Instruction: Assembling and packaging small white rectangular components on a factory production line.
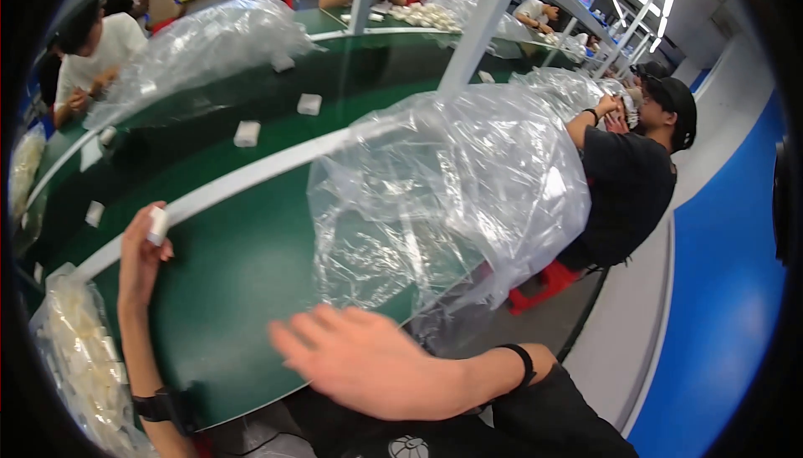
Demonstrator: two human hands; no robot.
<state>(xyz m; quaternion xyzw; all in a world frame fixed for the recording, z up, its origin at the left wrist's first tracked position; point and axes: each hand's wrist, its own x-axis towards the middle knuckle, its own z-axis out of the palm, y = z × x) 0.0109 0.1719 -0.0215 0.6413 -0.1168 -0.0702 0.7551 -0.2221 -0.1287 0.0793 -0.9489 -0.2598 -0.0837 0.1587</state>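
My left hand (144, 249) reaches out near the pale rail along the green bench and grips a small white block-like piece (158, 226) between thumb and fingers. Closer to me, my right hand (355, 358) hovers over the bench's front edge, slightly smeared by motion. Its fingers are stretched out and nothing shows in them; the palm side is hidden. A large clear plastic bag (452, 182) lies crumpled just beyond it. Past the rail, similar white pieces (247, 133) lie scattered on the dark green belt (201, 165).
A clear bag of many whitish pieces (79, 332) stands left of my left forearm. A grey upright post (485, 23) rises beyond the large bag. A co-worker in black (623, 182) sits to the right beside a red stool (544, 285); other people work across the belt.
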